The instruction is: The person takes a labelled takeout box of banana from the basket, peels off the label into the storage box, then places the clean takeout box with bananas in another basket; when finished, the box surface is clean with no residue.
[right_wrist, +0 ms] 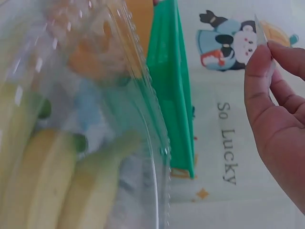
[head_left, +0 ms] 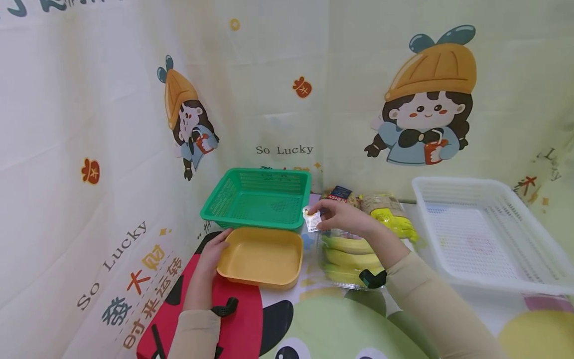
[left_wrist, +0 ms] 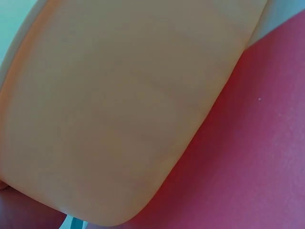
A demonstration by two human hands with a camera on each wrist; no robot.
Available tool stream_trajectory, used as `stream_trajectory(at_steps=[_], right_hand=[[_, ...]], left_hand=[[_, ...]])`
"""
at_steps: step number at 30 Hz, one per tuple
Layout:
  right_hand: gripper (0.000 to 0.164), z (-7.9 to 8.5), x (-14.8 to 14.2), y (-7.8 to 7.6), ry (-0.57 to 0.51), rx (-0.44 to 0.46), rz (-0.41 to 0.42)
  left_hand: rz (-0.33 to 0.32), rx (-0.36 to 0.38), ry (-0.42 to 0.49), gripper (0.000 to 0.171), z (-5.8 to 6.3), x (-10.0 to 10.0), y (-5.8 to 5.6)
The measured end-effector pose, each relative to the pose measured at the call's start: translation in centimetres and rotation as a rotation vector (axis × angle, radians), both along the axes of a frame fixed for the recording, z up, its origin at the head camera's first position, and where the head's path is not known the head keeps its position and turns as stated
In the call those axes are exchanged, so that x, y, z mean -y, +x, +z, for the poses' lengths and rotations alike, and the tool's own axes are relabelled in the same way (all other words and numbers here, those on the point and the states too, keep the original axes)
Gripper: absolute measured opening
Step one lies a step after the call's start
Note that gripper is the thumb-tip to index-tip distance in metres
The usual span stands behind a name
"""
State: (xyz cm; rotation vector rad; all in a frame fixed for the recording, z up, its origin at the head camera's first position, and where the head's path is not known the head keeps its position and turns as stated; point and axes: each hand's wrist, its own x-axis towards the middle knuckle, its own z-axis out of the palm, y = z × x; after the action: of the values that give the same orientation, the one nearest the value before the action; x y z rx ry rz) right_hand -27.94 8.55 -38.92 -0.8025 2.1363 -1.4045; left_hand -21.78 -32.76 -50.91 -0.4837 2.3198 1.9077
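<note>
My left hand [head_left: 213,257] grips the left edge of a yellow plastic basin [head_left: 262,252], fingertips at its far left corner. The basin's outer wall [left_wrist: 109,109] fills most of the left wrist view. Between thumb and fingertips, my right hand [head_left: 344,217] pinches a small white printed label [head_left: 312,219]; the right wrist view shows that label [right_wrist: 263,36] edge-on. Below the right hand lies a clear plastic box of bananas [head_left: 350,258], partly hidden by the forearm. The box lid [right_wrist: 107,95] is close up in the right wrist view.
Behind the basin stands a green basket [head_left: 257,219]. A white basket [head_left: 489,284] is at the right. Two food packages, one dark-labelled [head_left: 339,194] and one yellow [head_left: 392,219], lie behind the bananas. Printed cloth walls [head_left: 278,89] enclose the table's back and left.
</note>
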Motion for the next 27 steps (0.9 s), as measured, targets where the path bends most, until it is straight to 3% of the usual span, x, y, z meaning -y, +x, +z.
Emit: stream_trajectory(at_steps=[5,15,27], right_hand=[[0.036,-0.5,3.3,0.0,0.018,0.071,0.025],[0.042,-1.5,9.5,-0.5,0.099,0.064,0.097],[0.033,-4.5,15.3,-0.8,0.195,0.039,0.202]], left_hand=[[0.012,-0.002,0.008,0.049,0.0,-0.1,-0.1],[0.019,-0.007,0.028,0.048,-0.4,0.4,-0.5],[0.041,-0.016,-0.006,0.048,-0.4,0.1,-0.4]])
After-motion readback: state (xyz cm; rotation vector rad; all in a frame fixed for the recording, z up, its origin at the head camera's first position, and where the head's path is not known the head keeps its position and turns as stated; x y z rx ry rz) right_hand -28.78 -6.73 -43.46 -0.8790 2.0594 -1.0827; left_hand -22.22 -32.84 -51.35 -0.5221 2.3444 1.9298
